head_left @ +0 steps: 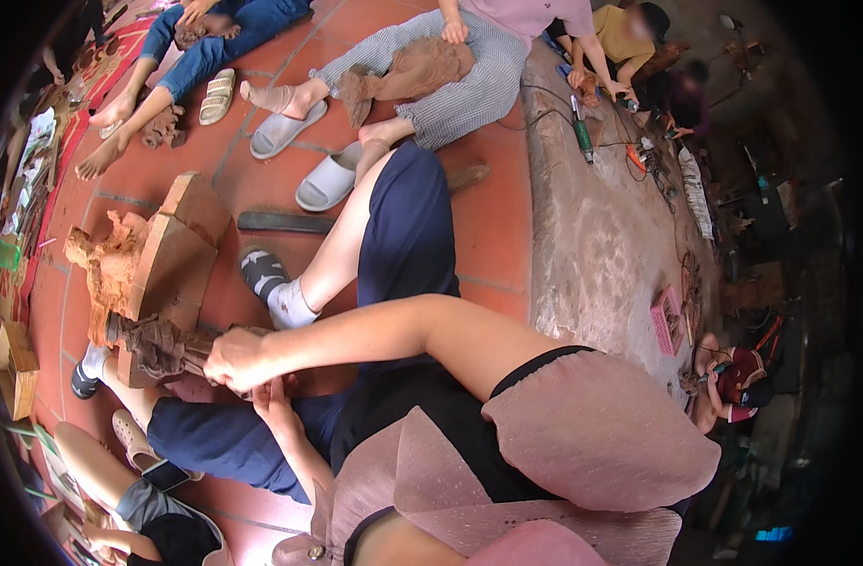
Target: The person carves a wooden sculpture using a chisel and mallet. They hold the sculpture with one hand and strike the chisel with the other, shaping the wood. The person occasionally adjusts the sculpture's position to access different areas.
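Note:
My right hand (238, 359) is closed around the near end of a dark brown carved wooden piece (162, 347) with an uneven, knobbly surface. Just below it, my left hand (275, 404) has its fingers curled up against the right hand; whatever they grip is hidden. The carving's far end reaches a wooden block (172, 247) standing on the tiles between my legs. Against the block's left side sits a paler, orange-brown rough wood carving (115, 257). It appears to touch the dark piece near its lower end.
A dark flat bar (285, 223) lies beyond the block, near grey slippers (326, 181). Seated co-workers hold wood carvings, one a large brown carving (422, 71) on the lap. Rightward runs a concrete ledge (592, 245) with a pink basket (667, 321), a green-handled tool (582, 137) and cables.

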### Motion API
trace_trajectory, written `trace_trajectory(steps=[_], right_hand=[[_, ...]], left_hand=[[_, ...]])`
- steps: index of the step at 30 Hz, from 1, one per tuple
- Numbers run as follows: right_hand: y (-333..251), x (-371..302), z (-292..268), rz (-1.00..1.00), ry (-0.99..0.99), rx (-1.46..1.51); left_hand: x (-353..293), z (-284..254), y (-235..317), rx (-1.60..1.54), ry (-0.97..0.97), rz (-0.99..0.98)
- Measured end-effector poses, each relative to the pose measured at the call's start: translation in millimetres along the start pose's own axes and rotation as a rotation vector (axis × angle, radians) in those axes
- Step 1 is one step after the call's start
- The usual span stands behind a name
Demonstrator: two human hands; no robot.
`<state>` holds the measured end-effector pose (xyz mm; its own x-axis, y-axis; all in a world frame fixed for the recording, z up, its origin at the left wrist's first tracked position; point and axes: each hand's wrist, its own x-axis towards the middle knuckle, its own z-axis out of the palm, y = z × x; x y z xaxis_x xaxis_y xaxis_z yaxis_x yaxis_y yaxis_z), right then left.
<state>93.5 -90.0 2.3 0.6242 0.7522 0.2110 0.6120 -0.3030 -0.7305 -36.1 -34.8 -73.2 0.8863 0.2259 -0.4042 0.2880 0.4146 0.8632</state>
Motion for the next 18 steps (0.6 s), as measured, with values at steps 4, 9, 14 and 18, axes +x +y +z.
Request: trace_trajectory(steps=[4,9,14,18], right_hand=[[1.7,-1.8,19.7,-0.056,-0.131,0.056],[9.5,6.4,1.6,0.032,0.010,0.041],[15.4,-4.6,23.5,-0.032,-0.103,0.077],[11.8,5.6,-0.8,0.047,-0.061,0.082]], left_hand=[[1.4,-2.6,-6.2,-0.018,0.062,-0.010],[-5.1,-6.9,5.7,-0.056,0.018,-0.002],[-0.9,0.6,-5.4,-0.050,-0.026,0.005],[-6.9,-7.6,5.0,-0.069,-0.004,-0.006]])
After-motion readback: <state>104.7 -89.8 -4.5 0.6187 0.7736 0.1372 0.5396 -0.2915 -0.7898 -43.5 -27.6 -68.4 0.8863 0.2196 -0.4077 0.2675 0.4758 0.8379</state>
